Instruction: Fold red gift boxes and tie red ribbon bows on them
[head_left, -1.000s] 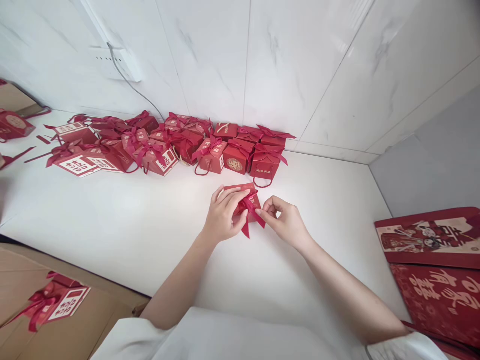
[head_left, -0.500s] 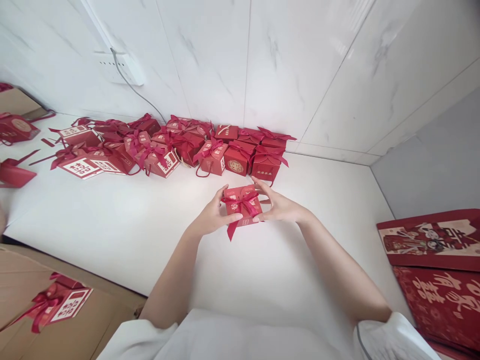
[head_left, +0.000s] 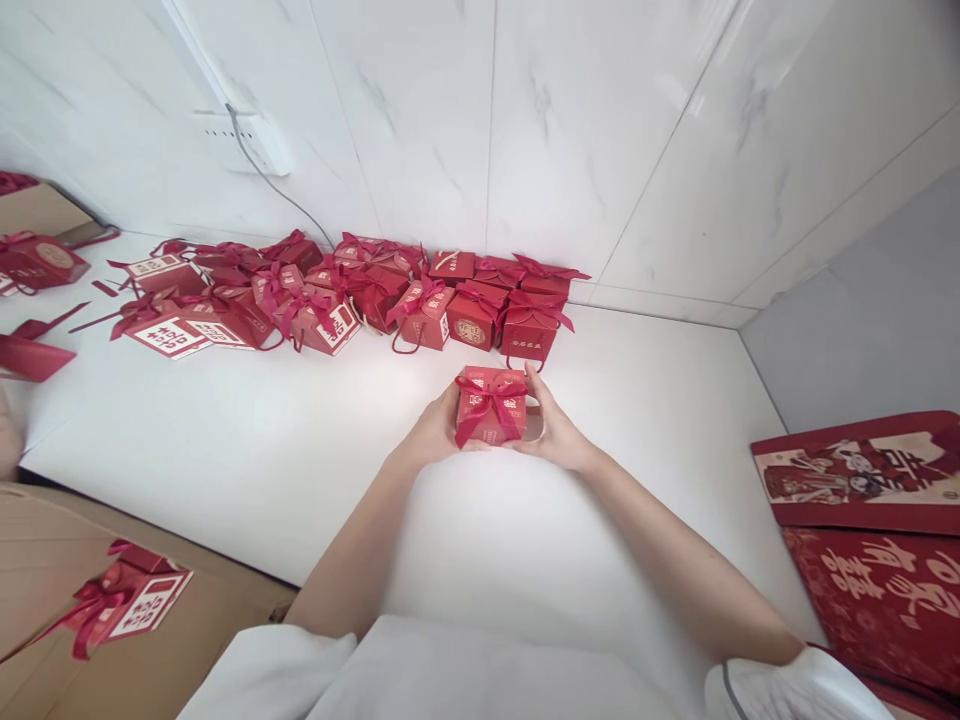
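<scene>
Box (head_left: pixel 491 408), closed and bow-tied, sits on or just above table (head_left: pixel 300 440), left hand (head_left: pixel 433 428) and right hand (head_left: pixel 559 432) clasping its sides with half-open fingers; carton (head_left: pixel 221 610) bears second box (head_left: pixel 112 592) labelled 囍.

At twelve o'clock, a pale-lettered red box (head_left: pixel 495 378) sits bow-up, its ribbon (head_left: pixel 491 398) tied, tails toward five and seven.

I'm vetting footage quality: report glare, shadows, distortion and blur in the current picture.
Head view: faint glare streaks high on the tiled wall; only soft shading on the white table; wide-angle stretch toward the edges; the held gift box fairly clear.
</scene>
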